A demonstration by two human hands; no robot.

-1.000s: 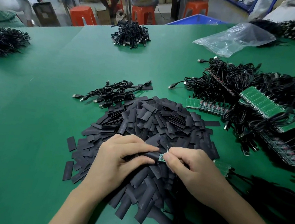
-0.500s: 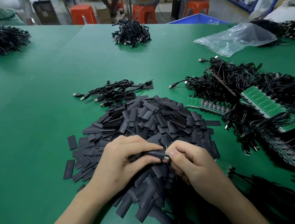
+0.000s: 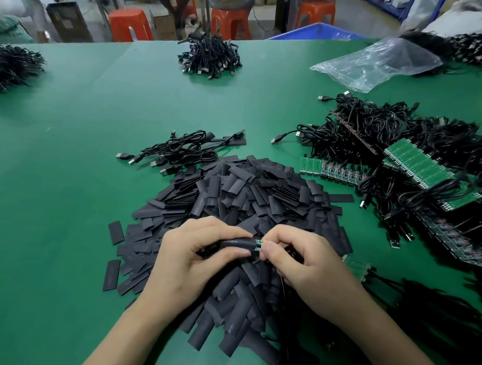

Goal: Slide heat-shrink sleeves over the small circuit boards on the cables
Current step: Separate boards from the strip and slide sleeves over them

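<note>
- Two hands meet over a pile of black heat-shrink sleeves on a green table, seen from the head camera.
- Left hand pinches one sleeve between thumb and curled fingers, with the tube lying level and its mouth facing right.
- Right hand pinches a small green board between thumb and forefinger, right at that mouth. Only a sliver of green shows, and the rest appears to be inside.
- The board's cable is hidden under the right hand. A black lead trails toward the bottom edge, but whether it is the same one cannot be told.
- Step in hand, by the look of it: working the sleeve the rest of the way over the board.
- To do it well, squeeze the sleeve by its edges so the mouth opens round instead of lying flat.
- Hold the board in line with the tube, and push from its tail, not from the soldered wires.
- Slide until no green shows at either end.
- Likely snags are a board corner catching the lip, or strain on the joints.
- Behind the pile lies a small bunch of cables.
- To the right, green panels of boards sit among a cable heap.
</note>
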